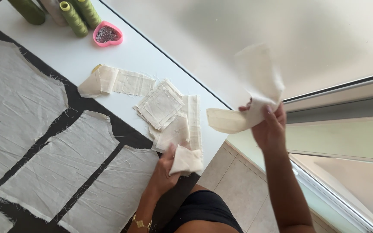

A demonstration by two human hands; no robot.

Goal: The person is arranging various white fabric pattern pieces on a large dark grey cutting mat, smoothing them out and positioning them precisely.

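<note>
Green thread spools point(75, 17) and a pink heart-shaped pin dish point(107, 34) sit at the table's point(65, 60) far corner, with cut panels point(61, 164) along its left side. My right hand point(269, 127) pinches a cream fabric strip point(255, 92) out past the right edge; the strip curls upward, blurred, with its tail pointing left. My left hand point(165, 168) clasps a small folded square point(186, 160) at the near edge, beside the stacked squares point(160, 105).
</note>
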